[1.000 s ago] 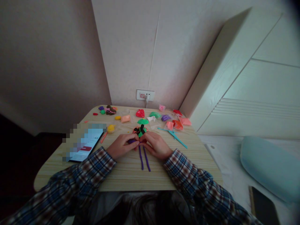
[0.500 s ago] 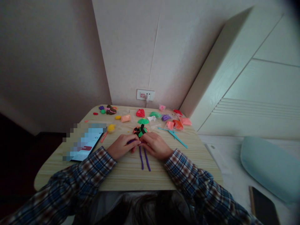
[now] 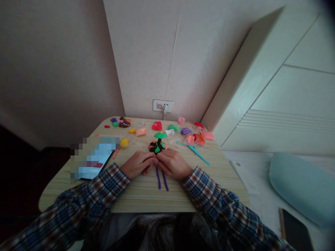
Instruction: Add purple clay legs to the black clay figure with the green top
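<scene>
My left hand (image 3: 139, 163) and my right hand (image 3: 175, 164) meet fingertip to fingertip over the table, both closed. Purple modelling clay showed between these fingers a moment ago; now the fingers cover it. Two thin purple clay strips (image 3: 158, 178) run side by side on the tabletop, their upper ends under my right hand. Just beyond my fingertips stands a black clay figure (image 3: 159, 142) with green and orange parts and a green umbrella-like top (image 3: 159, 135).
Bagged clay lies along the back, including a red pack (image 3: 157, 126) and a green pack (image 3: 173, 128). Turquoise modelling tools (image 3: 199, 154) rest at right. A tablet (image 3: 101, 164), partly pixelated, lies at left, near yellow clay (image 3: 124, 143). A wall socket (image 3: 162, 105) holds a plug.
My fingers have drawn closer together and slightly toward me, hiding the purple clay at my left hand. More of the black figure shows. The two strips lie almost unmoved.
</scene>
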Motion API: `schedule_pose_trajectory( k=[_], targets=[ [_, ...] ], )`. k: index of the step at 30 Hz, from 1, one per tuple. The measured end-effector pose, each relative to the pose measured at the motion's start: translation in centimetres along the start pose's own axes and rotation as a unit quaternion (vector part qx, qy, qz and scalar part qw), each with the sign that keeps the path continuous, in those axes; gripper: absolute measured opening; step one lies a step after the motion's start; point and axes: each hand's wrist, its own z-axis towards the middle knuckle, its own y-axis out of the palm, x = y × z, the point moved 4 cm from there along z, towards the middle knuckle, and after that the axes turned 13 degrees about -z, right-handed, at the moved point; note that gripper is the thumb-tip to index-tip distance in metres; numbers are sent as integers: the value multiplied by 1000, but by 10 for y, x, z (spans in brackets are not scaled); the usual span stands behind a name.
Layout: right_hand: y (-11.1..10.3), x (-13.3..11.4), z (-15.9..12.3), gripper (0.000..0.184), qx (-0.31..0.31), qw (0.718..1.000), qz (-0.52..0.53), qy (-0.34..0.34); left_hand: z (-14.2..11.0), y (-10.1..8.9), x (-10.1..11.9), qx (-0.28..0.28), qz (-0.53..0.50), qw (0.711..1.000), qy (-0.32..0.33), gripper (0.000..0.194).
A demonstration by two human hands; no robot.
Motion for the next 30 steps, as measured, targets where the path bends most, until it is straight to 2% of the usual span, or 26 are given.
schedule_pose_trajectory(
  k=[5,8,14,16,19,21,27,30],
  targets=[
    [-4,-1,-2,16,23,998,45,-28,0,0,6,-3,-6,1000,29,33],
    [-6,2,-3,16,54,997,51,-18,-1,-1,10,6,-17,999,47,33],
    [-10,16,-8,18,133,983,66,105,0,-18,3,108,-103,987,53,32],
    [-10,18,-9,16,133,982,80,112,-1,-25,3,148,-111,981,62,32],
    [-9,17,-8,15,122,982,105,103,-4,-30,8,194,-48,977,72,34],
    [-9,16,-7,16,115,981,117,99,-5,-27,12,187,7,980,66,33],
    [-10,12,-5,22,98,987,117,57,-2,-14,15,91,75,990,83,30],
    [-10,10,-4,21,98,988,106,44,-2,-14,13,91,96,987,90,35]
  ],
)
